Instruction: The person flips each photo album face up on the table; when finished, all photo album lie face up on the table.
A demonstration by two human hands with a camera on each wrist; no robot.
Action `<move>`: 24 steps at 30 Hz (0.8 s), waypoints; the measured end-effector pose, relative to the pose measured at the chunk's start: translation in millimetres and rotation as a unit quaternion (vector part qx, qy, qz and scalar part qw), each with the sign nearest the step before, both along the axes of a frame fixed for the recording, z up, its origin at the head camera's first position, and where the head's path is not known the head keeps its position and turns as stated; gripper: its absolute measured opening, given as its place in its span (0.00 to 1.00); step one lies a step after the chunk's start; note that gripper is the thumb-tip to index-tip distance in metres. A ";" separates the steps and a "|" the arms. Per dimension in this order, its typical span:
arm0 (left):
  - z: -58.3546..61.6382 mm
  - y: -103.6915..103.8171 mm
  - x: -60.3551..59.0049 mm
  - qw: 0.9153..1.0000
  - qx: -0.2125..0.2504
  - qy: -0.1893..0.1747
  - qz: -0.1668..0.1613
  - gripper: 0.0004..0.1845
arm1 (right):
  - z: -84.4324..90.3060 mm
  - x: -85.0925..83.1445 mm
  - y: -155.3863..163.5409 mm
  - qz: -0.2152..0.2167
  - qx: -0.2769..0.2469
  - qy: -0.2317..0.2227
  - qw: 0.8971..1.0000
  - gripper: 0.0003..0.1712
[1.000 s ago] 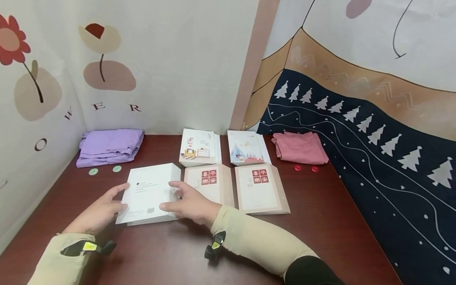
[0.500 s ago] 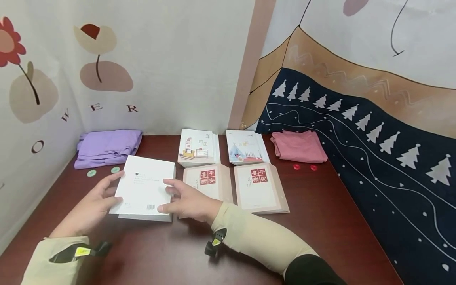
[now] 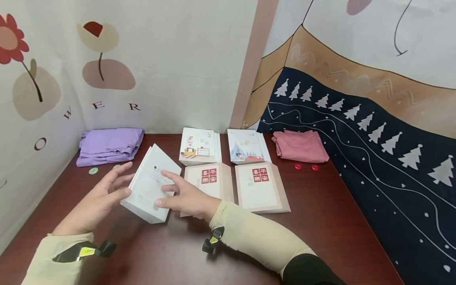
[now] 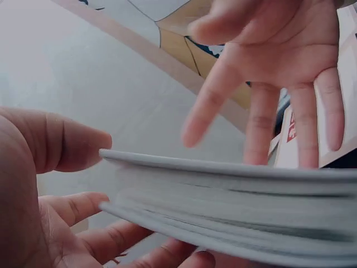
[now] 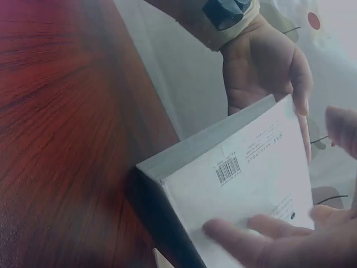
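Note:
A thick white book (image 3: 147,184) with a barcode on its back cover is tilted up off the table at the left. My left hand (image 3: 94,206) grips its left edge, thumb on the cover side and fingers underneath, as the left wrist view shows along the page edges (image 4: 234,195). My right hand (image 3: 190,198) is spread over the back cover (image 5: 251,173), its fingers extended and not curled round the book; whether the fingertips touch the cover is hard to tell. Beside it lie two beige books with red characters, a nearer-left one (image 3: 203,192) and a right one (image 3: 258,194).
Behind the beige books lie two illustrated white books (image 3: 197,144) (image 3: 247,146). A folded purple cloth (image 3: 110,146) with green discs (image 3: 93,170) is at the back left, a folded pink cloth (image 3: 301,146) with red discs (image 3: 297,166) at the back right. Printed fabric encloses the dark red table (image 3: 320,237).
The white book has gone from nearly flat to steeply tilted, its left side raised and turned so the page edges show. My left hand moved with it; the right fingers have spread.

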State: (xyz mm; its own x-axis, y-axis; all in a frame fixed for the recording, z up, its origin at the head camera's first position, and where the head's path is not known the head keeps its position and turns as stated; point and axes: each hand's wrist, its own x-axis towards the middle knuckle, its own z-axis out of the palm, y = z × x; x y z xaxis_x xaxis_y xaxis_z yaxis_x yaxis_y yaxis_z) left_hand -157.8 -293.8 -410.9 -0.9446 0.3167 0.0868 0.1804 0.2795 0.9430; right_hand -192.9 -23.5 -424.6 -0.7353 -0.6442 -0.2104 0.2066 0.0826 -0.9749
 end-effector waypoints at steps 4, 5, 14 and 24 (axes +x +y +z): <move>-1.3 8.3 1.6 0.999 0.018 0.005 -0.030 0.38 | -0.3 0.8 -2.4 0.000 -0.048 -0.016 0.999 0.51; -1.8 10.9 1.7 0.999 0.021 0.005 -0.041 0.38 | -0.5 0.8 -2.8 0.001 -0.058 -0.015 0.998 0.52; -5.9 20.6 4.5 0.996 -0.066 -0.005 -0.060 0.34 | -4.7 -2.6 -1.8 0.001 0.018 0.061 0.998 0.52; -24.1 3.7 -8.8 0.982 -0.173 -0.050 0.046 0.36 | -8.9 2.0 -4.2 -0.121 0.171 0.118 0.971 0.57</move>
State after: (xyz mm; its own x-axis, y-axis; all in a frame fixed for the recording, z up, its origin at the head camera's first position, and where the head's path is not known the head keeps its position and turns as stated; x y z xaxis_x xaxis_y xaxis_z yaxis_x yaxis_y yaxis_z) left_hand -166.6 -290.0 -435.1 -0.9691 0.2227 -0.1063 0.0496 0.5978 0.8001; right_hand -190.9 -27.6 -433.6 -0.9105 -0.3683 -0.1880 0.0339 0.3867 -0.9216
